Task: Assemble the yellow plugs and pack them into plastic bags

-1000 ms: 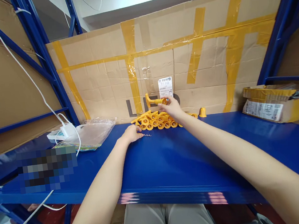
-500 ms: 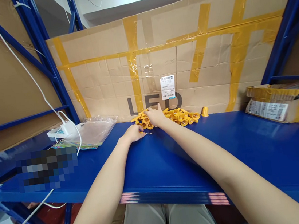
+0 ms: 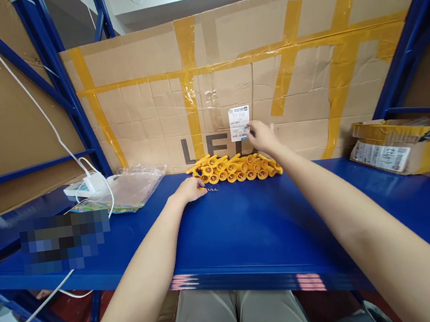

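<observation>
Yellow plastic horn-shaped pieces (image 3: 235,168) lie stacked in rows at the back of the blue shelf, most with their round open ends facing me. My left hand (image 3: 190,190) rests at the pile's left front corner, fingers closed round a small yellow piece that they mostly cover. Just right of those fingertips lies a short row of tiny metal parts (image 3: 213,189), too small to name. Over the right part of the pile, in front of the cardboard, is my right hand (image 3: 262,136). Its fingers are loosely bent and apart, with nothing visible in them.
A cardboard panel (image 3: 142,123) with yellow tape and a white label (image 3: 239,123) stands behind the pile. Clear plastic bags (image 3: 139,184), a white plug adapter (image 3: 93,182) and a blurred dark object (image 3: 65,241) lie left. A taped box (image 3: 395,148) sits right.
My right hand has left the middle of the pile and moved right and up, uncovering the stacked yellow pieces. The lone yellow piece on the right no longer shows. My left hand stays almost still.
</observation>
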The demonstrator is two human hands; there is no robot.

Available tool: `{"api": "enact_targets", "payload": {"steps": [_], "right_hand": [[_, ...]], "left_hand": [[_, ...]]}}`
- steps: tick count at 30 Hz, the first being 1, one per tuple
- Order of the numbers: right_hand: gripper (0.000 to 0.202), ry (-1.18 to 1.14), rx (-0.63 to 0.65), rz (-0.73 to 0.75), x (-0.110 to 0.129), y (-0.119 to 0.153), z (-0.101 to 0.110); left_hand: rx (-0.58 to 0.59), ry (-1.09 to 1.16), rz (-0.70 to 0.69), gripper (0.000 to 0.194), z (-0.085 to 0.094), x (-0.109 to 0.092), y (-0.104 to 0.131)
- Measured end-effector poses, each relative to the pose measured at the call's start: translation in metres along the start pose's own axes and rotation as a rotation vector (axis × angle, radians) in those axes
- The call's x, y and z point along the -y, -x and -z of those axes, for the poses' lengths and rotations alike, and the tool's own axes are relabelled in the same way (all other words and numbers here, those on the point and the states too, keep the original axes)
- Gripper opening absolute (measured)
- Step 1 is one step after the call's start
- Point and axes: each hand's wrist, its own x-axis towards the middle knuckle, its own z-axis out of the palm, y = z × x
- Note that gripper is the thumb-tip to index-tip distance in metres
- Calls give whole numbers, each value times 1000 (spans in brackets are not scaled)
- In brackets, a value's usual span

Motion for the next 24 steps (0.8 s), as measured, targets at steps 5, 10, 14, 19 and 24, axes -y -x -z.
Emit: {"api": "enact_targets", "payload": {"steps": [5, 10, 14, 19, 24], "right_hand": [[45, 157, -143, -280, -91, 56, 1], [50, 205, 97, -416, -127, 95, -12], [55, 238, 297, -429, -129, 91, -20], [60, 238, 459, -582, -134, 84, -26], [61, 240, 518, -571, -142, 81, -30]], "left_hand": [[-19, -9, 1, 31, -1, 1, -1], [-8, -13, -2, 31, 0, 2, -1], [-12, -30, -10, 31, 0, 3, -2], [1, -40, -25, 32, 0, 3, -2], [1, -44, -16, 32, 1, 0, -1]]}}
